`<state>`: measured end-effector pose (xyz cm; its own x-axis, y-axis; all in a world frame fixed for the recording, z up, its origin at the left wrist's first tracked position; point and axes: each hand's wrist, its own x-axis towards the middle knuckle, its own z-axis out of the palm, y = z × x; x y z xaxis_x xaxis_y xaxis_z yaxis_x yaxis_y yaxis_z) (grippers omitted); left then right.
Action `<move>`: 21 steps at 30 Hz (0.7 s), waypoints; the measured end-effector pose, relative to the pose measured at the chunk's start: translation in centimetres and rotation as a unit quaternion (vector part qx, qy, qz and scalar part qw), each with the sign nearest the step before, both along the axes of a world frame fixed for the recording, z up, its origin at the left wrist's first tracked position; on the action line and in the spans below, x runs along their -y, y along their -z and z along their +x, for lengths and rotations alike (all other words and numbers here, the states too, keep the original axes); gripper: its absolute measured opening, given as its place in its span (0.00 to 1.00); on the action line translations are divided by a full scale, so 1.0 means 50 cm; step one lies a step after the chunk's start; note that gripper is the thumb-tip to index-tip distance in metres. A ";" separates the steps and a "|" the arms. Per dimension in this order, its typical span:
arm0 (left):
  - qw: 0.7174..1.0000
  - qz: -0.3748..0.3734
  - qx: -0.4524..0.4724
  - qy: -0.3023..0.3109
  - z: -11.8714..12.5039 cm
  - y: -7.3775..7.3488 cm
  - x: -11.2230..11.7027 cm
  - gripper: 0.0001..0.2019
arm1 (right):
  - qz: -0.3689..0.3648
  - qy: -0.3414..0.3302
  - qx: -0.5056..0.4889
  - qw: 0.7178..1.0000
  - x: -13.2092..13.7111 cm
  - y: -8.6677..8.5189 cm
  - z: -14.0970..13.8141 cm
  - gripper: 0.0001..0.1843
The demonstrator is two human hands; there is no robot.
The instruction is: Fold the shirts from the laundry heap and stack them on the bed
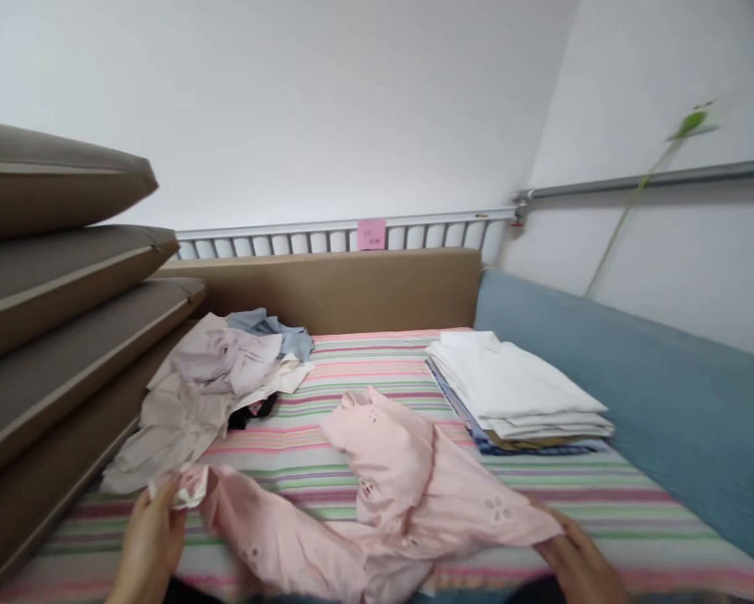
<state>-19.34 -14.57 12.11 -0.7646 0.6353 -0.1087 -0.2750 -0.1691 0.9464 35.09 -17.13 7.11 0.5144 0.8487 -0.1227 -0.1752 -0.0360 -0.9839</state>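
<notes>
A pink garment with small embroidered holes (408,486) lies crumpled across the striped bed sheet (634,503) in front of me. My left hand (150,541) pinches one end of it near a white-edged cuff at the lower left, fingers closed on the cloth. At the lower right, my right hand (574,558) grips the other edge of the same garment, partly under the fabric.
A heap of unfolded pale clothes (206,386) lies at the back left. A neat stack of folded white and blue garments (515,390) sits at the right. Brown cushions (55,285) are stacked on the left, a blue padded side (653,394) on the right, a tan headboard (351,289) behind.
</notes>
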 end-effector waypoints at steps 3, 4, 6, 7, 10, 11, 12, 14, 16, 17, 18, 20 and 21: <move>0.974 -0.051 -0.206 0.084 0.111 -0.013 -0.044 0.19 | -0.022 -0.024 -0.044 0.998 0.024 0.065 -0.018 0.23; 0.947 -0.052 -0.302 0.097 0.164 -0.021 -0.052 0.23 | -0.029 -0.039 -0.043 0.998 0.023 0.085 -0.026 0.23; 0.875 -0.043 -0.452 0.166 0.291 -0.026 -0.054 0.27 | -0.037 -0.059 -0.038 0.997 0.009 0.119 -0.043 0.24; 0.836 -0.055 -0.492 0.237 0.358 -0.020 -0.051 0.30 | -0.038 -0.063 -0.038 0.997 -0.001 0.135 -0.049 0.24; 0.734 -0.081 -0.549 0.392 0.528 0.026 -0.043 0.40 | -0.030 -0.045 -0.048 0.997 -0.029 0.175 -0.053 0.22; 0.727 -0.082 -0.549 0.403 0.562 0.042 -0.047 0.41 | -0.025 -0.042 -0.053 0.997 -0.034 0.186 -0.050 0.21; 0.740 -0.076 -0.530 0.407 0.581 0.055 -0.056 0.38 | -0.022 -0.042 -0.061 0.997 -0.037 0.194 -0.045 0.20; 0.825 -0.044 -0.398 0.399 0.573 0.066 -0.089 0.28 | -0.029 -0.056 -0.084 0.994 -0.036 0.201 -0.036 0.20; 0.905 -0.007 -0.211 0.369 0.512 0.060 -0.129 0.16 | -0.051 -0.068 -0.099 0.991 -0.028 0.195 -0.032 0.22; 0.928 0.002 -0.138 0.345 0.466 0.054 -0.147 0.13 | -0.061 -0.070 -0.098 0.991 -0.024 0.187 -0.034 0.23; 0.942 0.003 -0.101 0.319 0.413 0.047 -0.159 0.11 | -0.066 -0.072 -0.092 0.991 -0.020 0.177 -0.037 0.24; 0.964 -0.011 -0.058 0.261 0.296 0.040 -0.159 0.09 | -0.068 -0.087 -0.064 0.992 -0.016 0.156 -0.049 0.24; 0.974 -0.025 -0.036 0.224 0.236 0.041 -0.146 0.07 | -0.071 -0.106 -0.043 0.991 -0.015 0.147 -0.056 0.24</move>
